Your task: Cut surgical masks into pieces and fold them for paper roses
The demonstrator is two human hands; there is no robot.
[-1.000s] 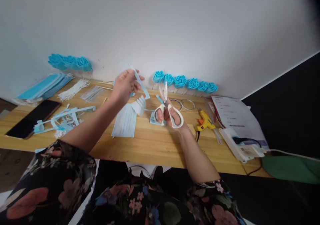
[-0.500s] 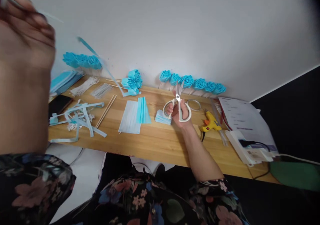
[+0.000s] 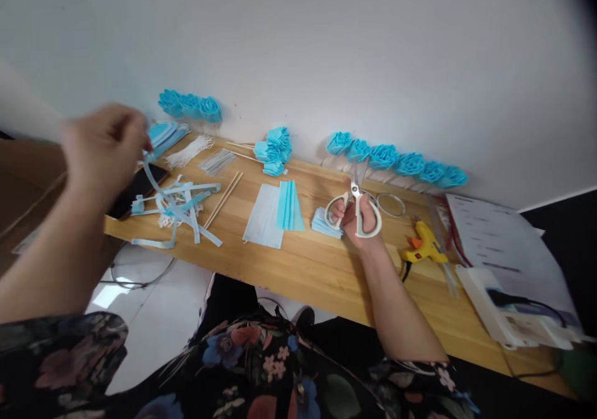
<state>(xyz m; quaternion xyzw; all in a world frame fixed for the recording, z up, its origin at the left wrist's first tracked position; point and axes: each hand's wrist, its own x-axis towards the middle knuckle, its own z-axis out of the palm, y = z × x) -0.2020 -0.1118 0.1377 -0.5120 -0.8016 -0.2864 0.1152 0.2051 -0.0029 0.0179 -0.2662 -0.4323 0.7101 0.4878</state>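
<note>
My left hand [image 3: 105,155], blurred by motion, is raised over the left end of the table. Its fingers are pinched at the upper end of a light blue strip [image 3: 153,178], which hangs toward a tangle of similar strips [image 3: 184,204]. My right hand [image 3: 366,220] has its fingers through the white handles of a pair of scissors [image 3: 356,190], blades apart and pointing away from me. Beside the scissors lies a small stack of folded blue pieces [image 3: 326,222]. A flattened white mask sheet [image 3: 263,217] and a pleated blue piece [image 3: 290,206] lie mid-table.
Blue flowers [image 3: 383,156] line the wall, with a bunch [image 3: 275,150] mid-table. Wooden sticks [image 3: 224,200], white ear loops [image 3: 190,151], thin wires [image 3: 217,162] and a phone [image 3: 133,195] lie left. Right are a wire coil [image 3: 392,205], yellow glue gun [image 3: 425,243] and power strip [image 3: 487,304].
My left hand has come down from the upper left to above the tangle. A long blue strip that was in the air over the table is gone from there. The view has shifted left.
</note>
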